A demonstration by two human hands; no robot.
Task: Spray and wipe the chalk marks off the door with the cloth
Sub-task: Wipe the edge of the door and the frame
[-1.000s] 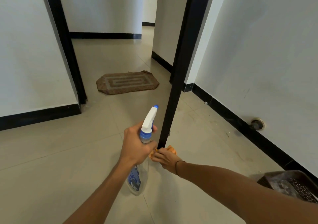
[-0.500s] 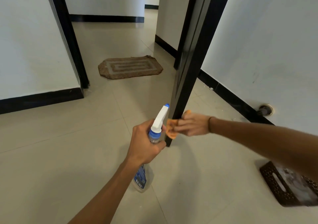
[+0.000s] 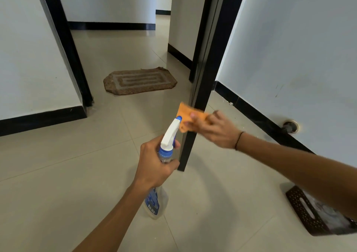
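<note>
Right grip (image 3: 218, 130) pinching orange cloth (image 3: 188, 117) on black door (image 3: 204, 89) edge, now higher than a second ago; wiping progresses upward. Left grip (image 3: 154, 164) holds spray bottle (image 3: 164, 155).

A brown patterned doormat (image 3: 140, 81) lies flat on the beige tiled floor (image 3: 58, 174) beyond the doorway. A dark perforated basket (image 3: 309, 211) sits at lower right, near the black skirting (image 3: 270, 120) of the white wall (image 3: 301, 44).
</note>
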